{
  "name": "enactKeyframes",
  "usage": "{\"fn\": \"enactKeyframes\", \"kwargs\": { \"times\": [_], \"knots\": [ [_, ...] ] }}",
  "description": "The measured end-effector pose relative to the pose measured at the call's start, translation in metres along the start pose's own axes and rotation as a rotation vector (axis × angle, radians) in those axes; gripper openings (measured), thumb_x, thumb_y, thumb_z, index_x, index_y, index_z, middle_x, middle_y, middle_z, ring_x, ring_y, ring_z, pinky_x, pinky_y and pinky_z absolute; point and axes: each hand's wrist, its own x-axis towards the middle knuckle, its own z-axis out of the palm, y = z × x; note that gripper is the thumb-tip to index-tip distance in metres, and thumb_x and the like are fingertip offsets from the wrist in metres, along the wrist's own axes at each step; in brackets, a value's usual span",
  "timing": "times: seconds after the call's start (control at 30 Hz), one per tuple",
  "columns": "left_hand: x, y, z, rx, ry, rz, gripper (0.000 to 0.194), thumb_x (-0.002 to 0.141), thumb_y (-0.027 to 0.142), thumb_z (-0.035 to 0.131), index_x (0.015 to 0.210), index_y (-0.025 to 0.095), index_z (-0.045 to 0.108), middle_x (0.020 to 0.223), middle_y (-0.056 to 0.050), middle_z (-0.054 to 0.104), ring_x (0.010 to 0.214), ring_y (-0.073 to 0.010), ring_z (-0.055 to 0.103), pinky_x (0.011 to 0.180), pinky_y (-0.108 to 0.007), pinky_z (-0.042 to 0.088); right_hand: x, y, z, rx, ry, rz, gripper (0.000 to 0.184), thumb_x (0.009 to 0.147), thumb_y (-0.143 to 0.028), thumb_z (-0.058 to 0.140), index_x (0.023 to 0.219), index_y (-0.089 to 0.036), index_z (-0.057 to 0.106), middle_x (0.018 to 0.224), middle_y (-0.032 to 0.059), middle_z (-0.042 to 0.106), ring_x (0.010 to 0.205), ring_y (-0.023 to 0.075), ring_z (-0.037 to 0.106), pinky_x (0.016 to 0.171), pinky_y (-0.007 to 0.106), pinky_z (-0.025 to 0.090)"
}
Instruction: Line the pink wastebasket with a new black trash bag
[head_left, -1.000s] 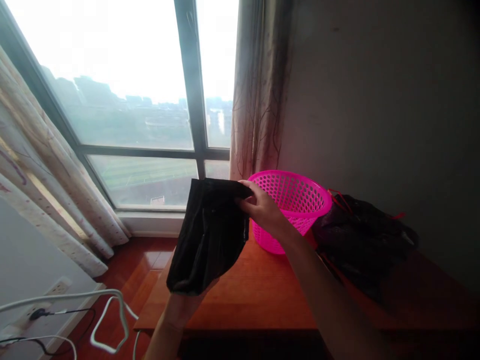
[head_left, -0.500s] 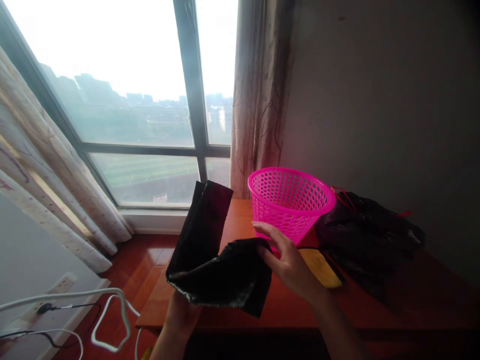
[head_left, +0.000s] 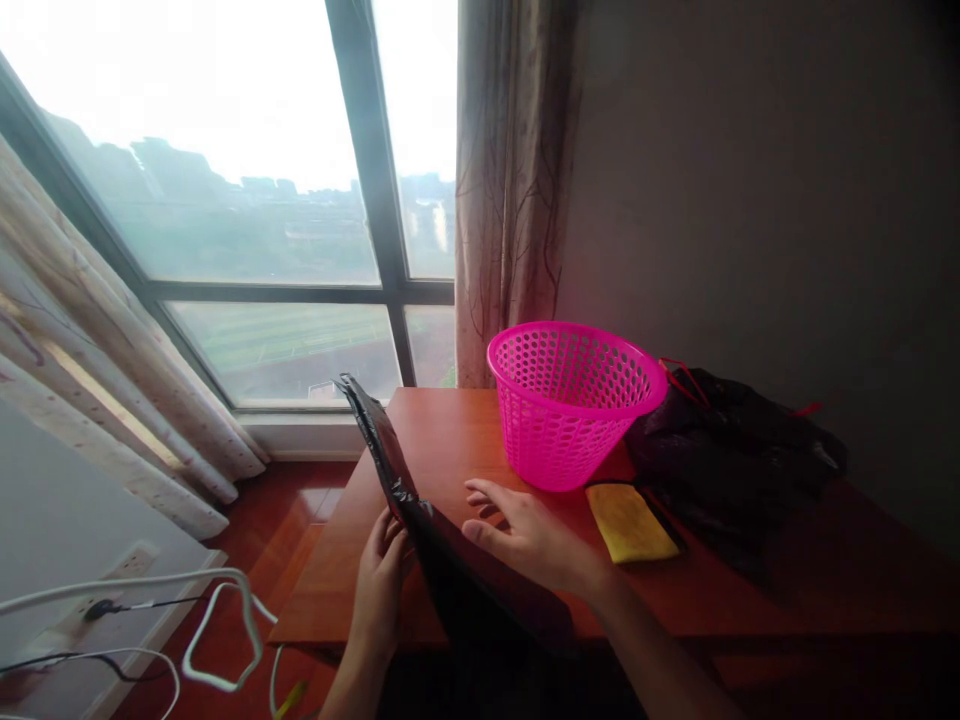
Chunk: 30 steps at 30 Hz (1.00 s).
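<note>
My left hand (head_left: 377, 580) grips a folded black plastic bag (head_left: 457, 570) near its middle fold, above the front of the wooden table. One end of the bag sticks up towards the window, and the rest slants down to the right. My right hand (head_left: 525, 540) hovers just right of the bag, its fingers apart and holding nothing. Beyond it stands a pink perforated basket (head_left: 559, 450), upright on the table. A yellow cloth (head_left: 630, 522) with a dark edge lies to the right of my right hand.
A crumpled black bag with red ties (head_left: 739, 460) lies on the table (head_left: 442, 435), right of the basket, near the wall. White and black cables (head_left: 225, 580) hang at the lower left by a wall socket (head_left: 135, 560). Curtains flank the large window (head_left: 277, 350).
The black bag has turned from a spread, gaping position to a narrow edge-on one and dropped at its right end. My right hand has let go of it and moved slightly left and down.
</note>
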Motion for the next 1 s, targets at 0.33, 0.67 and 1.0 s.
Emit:
{"fn": "enactKeyframes", "kwargs": {
  "times": [0.33,0.67,1.0],
  "knots": [
    [0.0,-0.001,0.007,0.049,-0.002,0.072,0.057,0.059,0.026,0.079,0.114,0.02,0.064,0.108,-0.006,0.071,0.104,-0.0258,0.066,0.079,-0.028,0.054,0.034,-0.042,0.04,-0.581,0.021,-0.1,0.065,0.083,-0.026,0.06,0.145,-0.022,0.039,0.122,0.0146,0.064,0.106,0.0312,0.065,0.084,0.041,0.051],
    [-0.009,0.004,0.022,-0.113,-0.036,-0.071,0.048,0.073,0.048,0.074,0.113,0.023,0.065,0.103,-0.004,0.075,0.089,-0.0228,0.072,0.067,-0.027,0.054,0.037,-0.038,0.029,-0.491,0.018,-0.131,0.044,0.089,-0.013,0.048,0.131,-0.025,0.055,0.102,0.0074,0.075,0.091,0.0232,0.071,0.077,0.028,0.048],
    [-0.006,0.025,0.021,-0.158,0.035,0.056,0.039,0.06,0.027,0.079,0.098,0.019,0.071,0.089,-0.001,0.075,0.081,-0.0214,0.07,0.064,-0.025,0.053,0.038,-0.048,-0.021,-0.386,0.342,-0.369,0.046,0.09,-0.009,0.047,0.133,-0.021,0.055,0.124,0.0083,0.067,0.113,0.021,0.064,0.098,0.033,0.049]
  ]
}}
